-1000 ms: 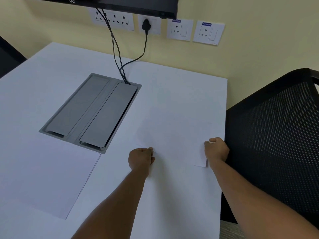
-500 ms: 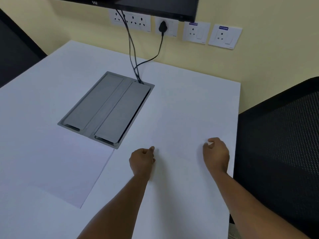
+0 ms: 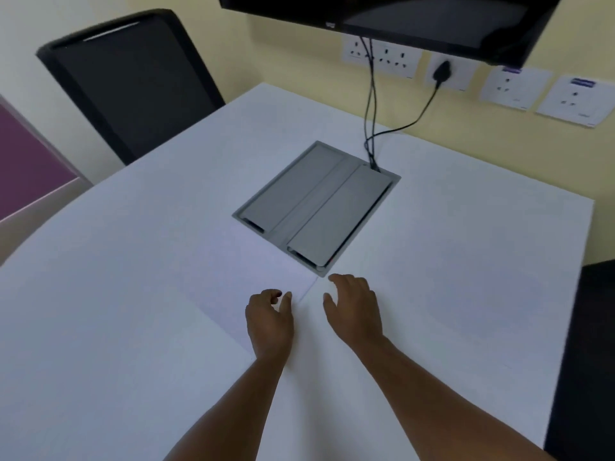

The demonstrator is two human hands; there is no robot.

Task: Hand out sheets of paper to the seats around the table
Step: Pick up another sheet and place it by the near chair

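Observation:
A white sheet of paper lies flat on the white table, its near right corner just below the grey cable box. My left hand hovers over that sheet's right edge, fingers loosely curled, thumb apart, with nothing in it. Just right of the corner, my right hand rests palm down on the bare tabletop with fingers spread. The sheet laid by the right-hand seat is hard to tell from the white surface.
A grey cable box is set into the table's middle, with black cables running up to wall sockets. A monitor hangs above. Black mesh chairs stand at the far left and the right edge.
Both hands let go of the sheet at the right edge and moved left to the other sheet by the cable box. My view swung left, so the far-left chair now shows.

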